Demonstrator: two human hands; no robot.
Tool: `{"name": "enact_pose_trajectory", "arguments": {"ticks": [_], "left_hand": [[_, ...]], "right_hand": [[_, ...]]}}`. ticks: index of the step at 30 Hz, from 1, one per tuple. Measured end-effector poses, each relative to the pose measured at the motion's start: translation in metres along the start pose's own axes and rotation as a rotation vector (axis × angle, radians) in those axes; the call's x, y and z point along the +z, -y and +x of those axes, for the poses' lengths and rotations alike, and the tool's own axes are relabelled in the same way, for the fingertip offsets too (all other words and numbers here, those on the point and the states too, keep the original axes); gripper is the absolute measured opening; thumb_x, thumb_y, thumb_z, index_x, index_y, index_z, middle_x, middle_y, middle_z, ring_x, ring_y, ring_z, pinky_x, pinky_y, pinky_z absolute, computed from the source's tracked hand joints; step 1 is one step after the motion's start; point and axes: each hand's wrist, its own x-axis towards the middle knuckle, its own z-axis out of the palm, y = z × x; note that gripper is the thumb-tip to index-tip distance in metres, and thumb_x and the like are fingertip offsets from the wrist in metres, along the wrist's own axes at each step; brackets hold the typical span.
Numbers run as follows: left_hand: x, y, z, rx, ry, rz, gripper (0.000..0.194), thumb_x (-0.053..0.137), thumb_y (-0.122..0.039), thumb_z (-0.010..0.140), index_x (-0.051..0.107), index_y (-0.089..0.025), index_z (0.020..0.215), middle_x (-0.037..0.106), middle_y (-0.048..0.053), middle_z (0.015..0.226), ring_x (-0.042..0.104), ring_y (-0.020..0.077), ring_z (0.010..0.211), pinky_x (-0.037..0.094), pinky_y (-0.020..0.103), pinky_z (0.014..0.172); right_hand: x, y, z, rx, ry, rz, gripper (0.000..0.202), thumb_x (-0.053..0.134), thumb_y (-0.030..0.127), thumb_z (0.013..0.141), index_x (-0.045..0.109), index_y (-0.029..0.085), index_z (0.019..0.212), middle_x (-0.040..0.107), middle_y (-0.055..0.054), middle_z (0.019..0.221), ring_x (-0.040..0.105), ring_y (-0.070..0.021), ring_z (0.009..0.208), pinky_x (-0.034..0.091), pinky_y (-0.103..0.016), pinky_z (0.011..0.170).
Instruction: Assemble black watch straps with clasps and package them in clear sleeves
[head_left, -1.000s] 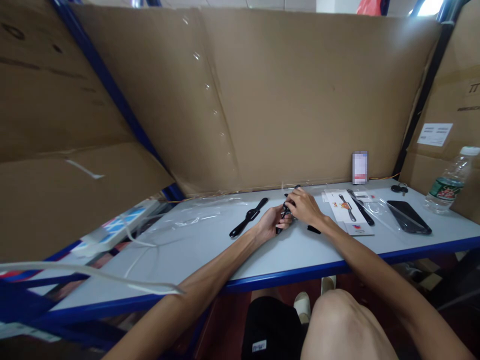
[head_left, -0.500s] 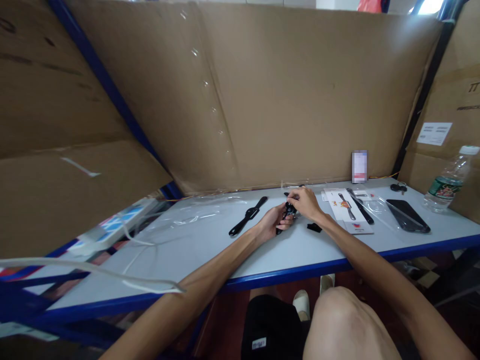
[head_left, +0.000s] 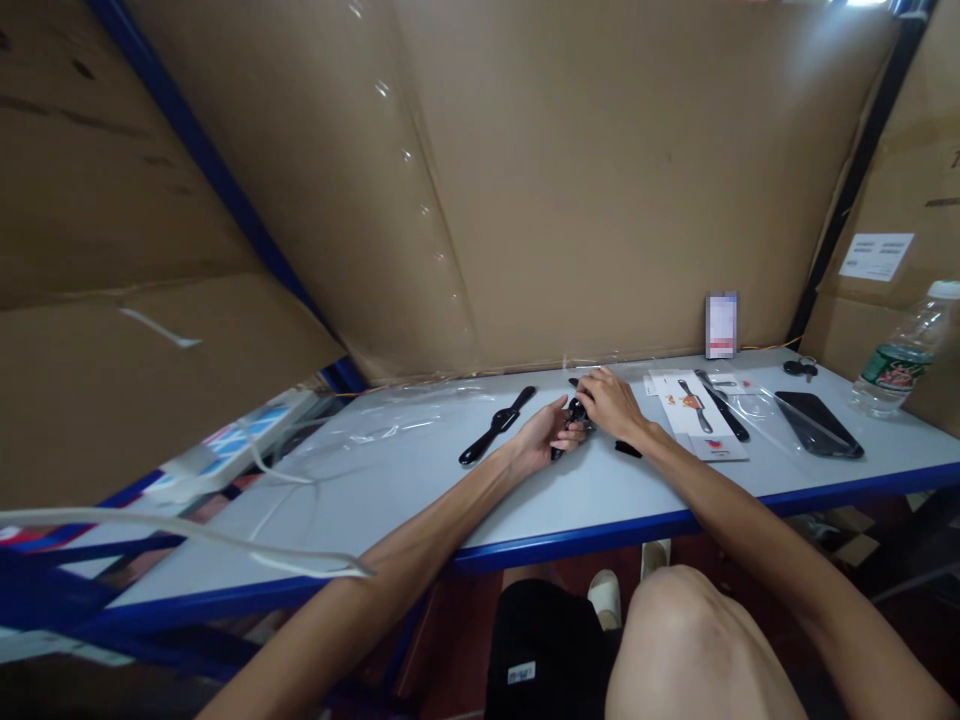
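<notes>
My left hand (head_left: 547,438) is wrapped round a black spokeshave (head_left: 576,410), whose middle part shows between my hands. My right hand (head_left: 609,402) closes its fingers at the top of that same tool, and the fingertips partly hide it. Whether a small part is pinched there I cannot tell. Left of my hands a second black spokeshave (head_left: 498,426) lies slantwise on the grey table. Just under my right wrist sits a small black piece (head_left: 627,449), partly covered by the arm.
Right of my hands lie a printed card (head_left: 691,415), a long black tool (head_left: 724,408), clear plastic and a dark phone (head_left: 817,425). A water bottle (head_left: 896,355), keys (head_left: 799,368) and a propped phone (head_left: 721,325) stand behind. A white cable (head_left: 187,533) crosses my left arm; cardboard walls surround the table.
The camera view has tilted down slightly. My right fingers have shifted a little on the spokeshave; my left hand keeps its hold.
</notes>
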Motion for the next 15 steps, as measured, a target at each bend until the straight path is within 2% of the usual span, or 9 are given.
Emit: {"name": "enact_pose_trajectory", "arguments": {"ticks": [2,5,10,15], "left_hand": [[0.002,0.000,-0.001,-0.004,0.004,0.021,0.032,0.033,-0.040,0.102,0.039,-0.019,0.078,0.035,-0.005,0.062,0.031,0.0036,0.038,0.017,0.011,0.029],[0.002,0.000,0.000,0.005,-0.034,0.018,0.027,0.034,-0.032,0.102,0.040,-0.019,0.079,0.033,-0.007,0.060,0.028,0.0027,0.036,0.014,0.010,0.029],[0.001,0.000,0.002,-0.031,-0.086,-0.048,0.028,0.029,-0.030,0.103,0.036,-0.020,0.077,0.030,-0.008,0.059,0.027,0.0033,0.034,0.013,0.011,0.028],[0.000,-0.001,0.001,-0.031,-0.087,-0.029,0.030,0.028,-0.030,0.103,0.035,-0.021,0.076,0.029,-0.008,0.058,0.027,0.0030,0.035,0.014,0.011,0.028]], "right_hand": [[0.001,0.001,0.000,0.006,-0.004,0.011,0.013,0.057,0.018,0.094,0.069,0.020,0.090,0.067,-0.008,0.096,0.056,-0.0211,0.098,0.043,-0.031,0.081],[0.001,0.003,0.000,0.022,-0.011,0.061,0.012,0.058,0.019,0.094,0.069,0.020,0.089,0.067,-0.008,0.096,0.056,-0.0209,0.097,0.043,-0.032,0.082],[-0.005,0.001,0.004,0.013,-0.083,0.195,0.013,0.059,0.014,0.091,0.070,0.020,0.087,0.069,-0.005,0.092,0.057,-0.0195,0.093,0.042,-0.031,0.085],[-0.011,-0.002,0.005,-0.088,-0.016,0.212,0.012,0.065,0.013,0.084,0.074,0.021,0.087,0.070,-0.003,0.090,0.057,-0.0198,0.094,0.042,-0.031,0.084]]}}
